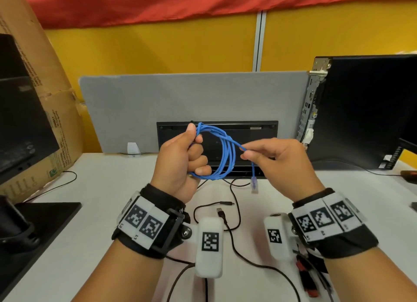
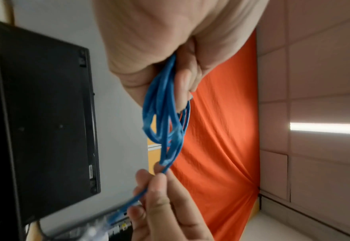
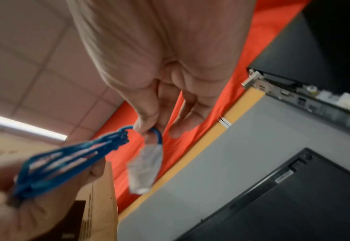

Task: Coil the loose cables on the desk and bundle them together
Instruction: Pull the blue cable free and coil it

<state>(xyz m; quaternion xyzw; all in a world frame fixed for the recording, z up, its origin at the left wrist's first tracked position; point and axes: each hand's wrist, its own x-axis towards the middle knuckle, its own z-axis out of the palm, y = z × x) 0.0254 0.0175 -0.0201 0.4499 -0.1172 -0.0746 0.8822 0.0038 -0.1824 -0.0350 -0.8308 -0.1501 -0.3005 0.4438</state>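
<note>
While the head view looks down on the white desk (image 1: 112, 211), the left hand (image 1: 180, 164) is raised above it, fingers curled round one side of a thin blue network cable wound into several loops (image 1: 228, 157). Right hand (image 1: 277, 159) sits just beside the coil, thumb and forefinger pinching the cable's free tail. Clear plastic plug (image 1: 254, 184) dangles below that pinch, off the desk. Coil looks nearly complete; only the short tail is left loose, and nothing ties the loops yet.

Below the hands, a thin black USB cable (image 1: 232, 213) sprawls uncoiled on the desk. Black keyboard, standing on edge (image 1: 248, 132), leans against the grey fabric divider panel (image 1: 146, 103) behind the coil.

Left wrist view: loops bunch out from between the curled left fingers (image 2: 182, 84); the tail runs down into the right hand's pinching fingertips (image 2: 159, 179). Plug end blurred at the bottom.

Right wrist view: thumb and forefinger pressed on the tail, remaining fingers spread loose. Plug hangs just under them, blurred. Coil streaks off toward the left hand, motion-smeared.

Judgement: first cable close to coiled, tail still to be wrapped or tucked. Black cable untouched. Bundling not begun.
</note>
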